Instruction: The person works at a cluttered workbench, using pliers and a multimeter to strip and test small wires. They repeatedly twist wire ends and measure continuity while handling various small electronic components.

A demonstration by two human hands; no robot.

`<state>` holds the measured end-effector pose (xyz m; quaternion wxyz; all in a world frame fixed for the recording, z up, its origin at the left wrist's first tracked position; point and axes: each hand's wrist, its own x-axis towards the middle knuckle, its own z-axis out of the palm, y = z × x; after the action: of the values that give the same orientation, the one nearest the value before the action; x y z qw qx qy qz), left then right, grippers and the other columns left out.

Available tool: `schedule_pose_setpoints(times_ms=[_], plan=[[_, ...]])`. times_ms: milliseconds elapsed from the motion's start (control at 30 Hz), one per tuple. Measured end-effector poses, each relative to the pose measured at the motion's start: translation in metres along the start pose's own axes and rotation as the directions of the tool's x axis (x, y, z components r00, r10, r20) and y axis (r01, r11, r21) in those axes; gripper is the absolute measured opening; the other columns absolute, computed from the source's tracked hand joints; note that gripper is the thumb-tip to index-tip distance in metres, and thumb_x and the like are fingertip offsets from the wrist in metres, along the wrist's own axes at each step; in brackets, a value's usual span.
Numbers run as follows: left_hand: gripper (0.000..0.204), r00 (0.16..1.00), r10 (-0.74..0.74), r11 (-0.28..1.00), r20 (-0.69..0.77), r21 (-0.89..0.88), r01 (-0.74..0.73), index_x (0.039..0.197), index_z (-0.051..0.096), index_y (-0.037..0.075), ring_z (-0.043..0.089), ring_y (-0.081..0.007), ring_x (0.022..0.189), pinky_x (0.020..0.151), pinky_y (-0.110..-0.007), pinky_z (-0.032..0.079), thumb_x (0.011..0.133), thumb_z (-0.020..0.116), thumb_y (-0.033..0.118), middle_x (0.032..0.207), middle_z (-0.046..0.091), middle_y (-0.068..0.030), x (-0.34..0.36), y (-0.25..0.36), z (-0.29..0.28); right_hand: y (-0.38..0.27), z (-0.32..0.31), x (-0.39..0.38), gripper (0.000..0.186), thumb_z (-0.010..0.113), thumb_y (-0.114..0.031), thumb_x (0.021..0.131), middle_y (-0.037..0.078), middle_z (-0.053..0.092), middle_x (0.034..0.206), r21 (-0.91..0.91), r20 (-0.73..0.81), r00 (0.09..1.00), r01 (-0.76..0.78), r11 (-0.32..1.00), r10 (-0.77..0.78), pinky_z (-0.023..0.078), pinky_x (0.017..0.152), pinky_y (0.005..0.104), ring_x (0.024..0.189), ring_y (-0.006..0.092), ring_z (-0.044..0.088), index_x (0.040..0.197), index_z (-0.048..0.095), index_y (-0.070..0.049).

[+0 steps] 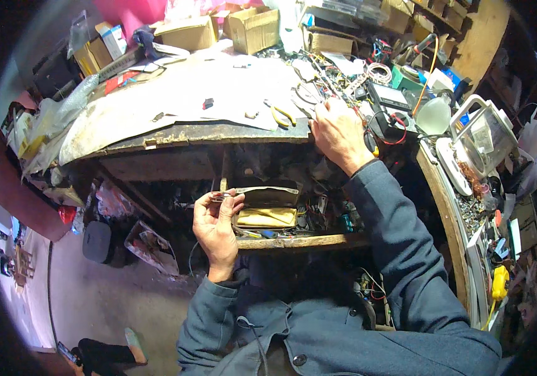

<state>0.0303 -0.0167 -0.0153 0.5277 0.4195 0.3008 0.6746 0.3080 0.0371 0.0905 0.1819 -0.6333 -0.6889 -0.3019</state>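
My left hand [217,227] is raised in front of the workbench, thumb and fingertips pinched around something small and thin that I cannot make out. Over the bench's front edge, my right hand [340,133] rests with curled fingers among loose wires [328,78]. Its fingertips are hidden, so what they grip, if anything, does not show. Just left of it lie pliers with yellow handles [283,116]. A small dark part with some red [208,103] sits on the brightly lit white sheet [155,103]. Behind my left hand, an opened case with yellow lining [267,217] lies under the bench top.
A wooden rail [306,242] fronts the cluttered lower shelf. To the right stand a meter-like device [389,96] and a clear-sided appliance [481,138]. Cardboard boxes [252,30] line the back. A bin [151,249] stands on the floor; another person's leg [108,355] shows lower left.
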Motion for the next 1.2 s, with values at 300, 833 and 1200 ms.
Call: schedule_pose_setpoints(times_ms=[300, 833, 1200], plan=[[0.023, 0.999, 0.051, 0.997, -0.017, 0.060, -0.050, 0.120, 0.054, 0.001, 0.073, -0.0278, 0.093, 0.083, -0.039, 0.063, 0.100, 0.064, 0.006, 0.112, 0.069, -0.0184, -0.004, 0.000, 0.005, -0.020, 0.013, -0.058, 0.014, 0.073, -0.015, 0.088, 0.015, 0.066, 0.075, 0.898, 0.265, 0.896, -0.094, 0.430, -0.356, 0.053, 0.064, 0.0384, 0.069, 0.0330, 0.065, 0.086, 0.066, -0.003], [0.028, 0.990, 0.139, 0.974, -0.024, 0.181, -0.133, 0.124, 0.050, 0.000, 0.074, -0.0293, 0.081, 0.073, -0.038, 0.064, 0.099, 0.064, 0.004, 0.113, 0.067, -0.0247, -0.005, -0.007, -0.001, -0.043, 0.017, -0.086, 0.020, 0.069, -0.016, 0.080, 0.022, 0.072, 0.081, 0.616, 0.764, 0.280, -0.051, 0.786, -0.581, 0.058, 0.071, 0.0483, 0.080, 0.0399, 0.072, 0.085, 0.073, 0.003], [0.029, 0.993, 0.120, 0.971, -0.004, 0.210, -0.117, 0.124, 0.051, -0.001, 0.073, -0.0268, 0.076, 0.070, -0.036, 0.063, 0.099, 0.065, 0.005, 0.112, 0.067, -0.0242, -0.005, -0.004, 0.000, -0.021, 0.017, -0.080, 0.012, 0.068, -0.013, 0.077, 0.021, 0.072, 0.080, 0.522, 0.788, 0.378, 0.004, 0.853, -0.485, 0.058, 0.068, 0.0473, 0.077, 0.0382, 0.073, 0.081, 0.073, -0.003]])
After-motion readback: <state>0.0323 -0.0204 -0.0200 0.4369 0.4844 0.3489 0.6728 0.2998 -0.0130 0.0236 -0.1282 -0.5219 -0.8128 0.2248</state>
